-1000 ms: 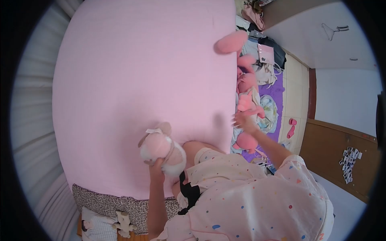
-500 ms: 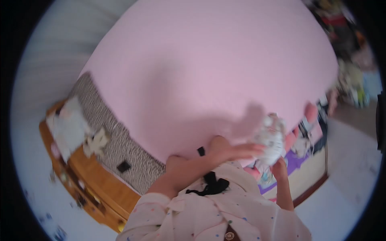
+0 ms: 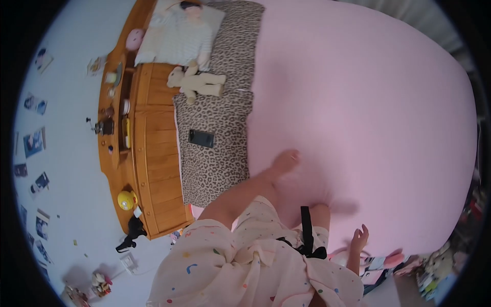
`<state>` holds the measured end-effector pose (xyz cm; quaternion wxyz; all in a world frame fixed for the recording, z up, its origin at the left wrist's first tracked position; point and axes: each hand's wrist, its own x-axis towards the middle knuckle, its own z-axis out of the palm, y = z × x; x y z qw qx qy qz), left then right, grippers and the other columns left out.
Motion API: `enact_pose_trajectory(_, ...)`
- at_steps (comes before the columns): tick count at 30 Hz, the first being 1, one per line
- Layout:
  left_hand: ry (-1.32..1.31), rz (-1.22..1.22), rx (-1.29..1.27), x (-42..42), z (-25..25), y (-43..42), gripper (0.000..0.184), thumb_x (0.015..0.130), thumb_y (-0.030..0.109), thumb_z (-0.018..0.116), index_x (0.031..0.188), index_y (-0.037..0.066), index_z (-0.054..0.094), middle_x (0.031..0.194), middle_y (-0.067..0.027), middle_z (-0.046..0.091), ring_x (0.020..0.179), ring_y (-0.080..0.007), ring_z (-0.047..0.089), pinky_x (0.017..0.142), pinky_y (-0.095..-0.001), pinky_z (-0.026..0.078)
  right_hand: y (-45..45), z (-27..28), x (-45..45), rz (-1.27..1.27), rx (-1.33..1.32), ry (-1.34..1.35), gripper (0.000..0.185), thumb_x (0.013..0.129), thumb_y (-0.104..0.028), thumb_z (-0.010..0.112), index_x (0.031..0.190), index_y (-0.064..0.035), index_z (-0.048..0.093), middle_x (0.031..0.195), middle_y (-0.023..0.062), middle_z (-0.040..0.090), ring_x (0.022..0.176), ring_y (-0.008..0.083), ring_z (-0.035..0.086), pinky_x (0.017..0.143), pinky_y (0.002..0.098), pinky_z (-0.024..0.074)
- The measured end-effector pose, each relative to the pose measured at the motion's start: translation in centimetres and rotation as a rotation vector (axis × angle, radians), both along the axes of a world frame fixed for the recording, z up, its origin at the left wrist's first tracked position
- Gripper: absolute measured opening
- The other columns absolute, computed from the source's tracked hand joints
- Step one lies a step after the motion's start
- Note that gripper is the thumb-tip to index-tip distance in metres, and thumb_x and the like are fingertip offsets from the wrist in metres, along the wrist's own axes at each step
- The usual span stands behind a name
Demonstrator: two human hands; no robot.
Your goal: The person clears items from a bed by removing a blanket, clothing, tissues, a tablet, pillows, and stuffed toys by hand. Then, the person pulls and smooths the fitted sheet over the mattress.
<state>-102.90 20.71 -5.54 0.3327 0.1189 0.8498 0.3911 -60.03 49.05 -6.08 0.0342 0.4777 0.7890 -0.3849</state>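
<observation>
My left hand (image 3: 287, 161) is over the pink bed sheet (image 3: 378, 112), just right of the leopard-print pillow (image 3: 217, 169). It is slightly blurred, and its fingers look curled with nothing visible in them. I cannot tell whether it touches the sheet. Near the lower edge of the bed, my right hand (image 3: 360, 238) is raised with its fingers apart and holds nothing. A dark phone (image 3: 201, 138) lies on the pillow, to the left of my left hand. Above the phone, a cream teddy bear (image 3: 197, 83) lies across the pillows and the wooden headboard.
The wooden headboard (image 3: 156, 153) has shelves with small items and a yellow round object (image 3: 127, 200). A pale pillow (image 3: 176, 41) stands at the top left. Pictures hang on the wall at left. Plush toys (image 3: 440, 268) and other things are piled at lower right.
The view has swung toward the headboard. The whitish object that was between my hands is out of sight. My hands have come apart; the left is now near the pillow.
</observation>
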Motion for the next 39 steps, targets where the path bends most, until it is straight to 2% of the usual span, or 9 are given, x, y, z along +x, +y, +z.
enact_pose_trajectory(2,0.215,0.287,-0.087,-6.6,-2.9,-8.1,0.029,0.088,0.019,0.063,0.111,0.003,0.065,0.097,-0.0117,0.068,0.087,-0.0204,0.066,0.075,-0.0343,0.053,0.4,-2.3,-6.8,-0.17,-0.25,0.026,0.036,0.094,-0.018,0.056,0.126,-0.001,0.053,0.12,0.0144,0.059,0.093,0.0229,0.065,0.078,0.0329,0.054)
enact_pose_trajectory(5,-0.209,0.882,-0.029,-13.1,1.7,-17.2,0.034,0.095,0.023,0.06,0.123,0.003,0.06,0.095,-0.0048,0.064,0.082,-0.0153,0.062,0.074,-0.0297,0.052,-0.8,-3.0,-19.9,-0.231,-0.7,0.027,0.027,0.097,-0.021,0.051,0.116,-0.0019,0.056,0.107,0.0111,0.065,0.089,0.0203,0.065,0.071,0.0319,0.055)
enact_pose_trajectory(10,-0.167,0.977,-0.142,-15.5,3.1,-27.9,0.04,0.097,0.022,0.057,0.132,0.003,0.054,0.098,-0.0054,0.062,0.085,-0.0152,0.06,0.077,-0.0321,0.053,-3.7,-6.9,-40.0,-0.14,-1.029,0.162,0.026,0.097,-0.023,0.048,0.1,-0.0011,0.06,0.088,0.0099,0.065,0.083,0.0178,0.063,0.068,0.0288,0.0528)
enact_pose_trajectory(15,-0.107,1.101,-0.173,-15.0,0.8,-33.5,0.05,0.094,0.024,0.061,0.137,0.001,0.049,0.099,-0.0089,0.061,0.081,-0.0172,0.058,0.071,-0.0359,0.051,-12.8,-7.0,-55.8,-0.677,-1.196,0.299,0.029,0.1,-0.03,0.048,0.09,-0.0054,0.059,0.077,0.0047,0.061,0.071,0.0147,0.058,0.057,0.024,0.0462)
enact_pose_trajectory(23,-0.333,1.89,-0.041,-13.2,-3.1,-37.3,0.036,0.082,0.027,0.078,0.075,-0.002,0.059,0.08,-0.0129,0.061,0.057,-0.019,0.054,0.047,-0.0374,0.041,-17.4,-19.9,-59.0,-0.954,-1.507,0.409,0.057,0.087,-0.068,0.052,0.055,-0.0224,0.039,0.051,-0.0135,0.04,0.042,0.0042,0.027,0.037,0.0173,0.0208)
enact_pose_trajectory(26,-0.303,1.683,-0.022,-12.0,-3.4,-36.8,0.028,0.085,0.019,0.076,0.077,0.005,0.054,0.066,-0.0033,0.045,0.051,-0.0142,0.037,0.049,-0.0383,0.034,-19.4,-17.8,-60.3,-1.097,-1.36,0.303,0.059,0.085,-0.071,0.052,0.054,-0.0229,0.038,0.051,-0.0145,0.041,0.04,0.0032,0.024,0.037,0.016,0.0211)
enact_pose_trajectory(29,-0.237,1.666,0.128,-11.6,-4.8,-36.7,0.027,0.084,0.021,0.076,0.097,0.001,0.064,0.086,-0.0079,0.065,0.066,-0.0183,0.06,0.054,-0.0365,0.048,-18.4,-18.3,-60.7,-1.041,-1.312,0.268,0.059,0.086,-0.071,0.048,0.054,-0.0229,0.038,0.05,-0.0131,0.038,0.04,0.004,0.025,0.036,0.0187,0.0171)
enact_pose_trajectory(35,-0.512,1.753,0.716,-9.6,4.3,-36.5,0.033,0.093,0.01,0.063,0.125,0.014,0.055,0.115,-0.0052,0.062,0.107,-0.0228,0.062,0.089,-0.0392,0.055,-18.5,-19.1,-60.6,-1.082,-1.33,0.281,0.058,0.086,-0.07,0.05,0.054,-0.0232,0.041,0.049,-0.0134,0.039,0.039,0.0032,0.027,0.036,0.018,0.0183)
enact_pose_trajectory(39,-0.298,1.753,1.051,-5.7,14.4,-39.1,0.033,0.092,0.016,0.064,0.124,0.012,0.056,0.116,-0.0042,0.063,0.11,-0.0214,0.06,0.1,-0.0374,0.048,-18.7,-19.3,-60.6,-1.09,-1.28,0.274,0.059,0.086,-0.07,0.049,0.053,-0.0225,0.04,0.049,-0.0137,0.04,0.039,0.0037,0.027,0.036,0.0183,0.0186)
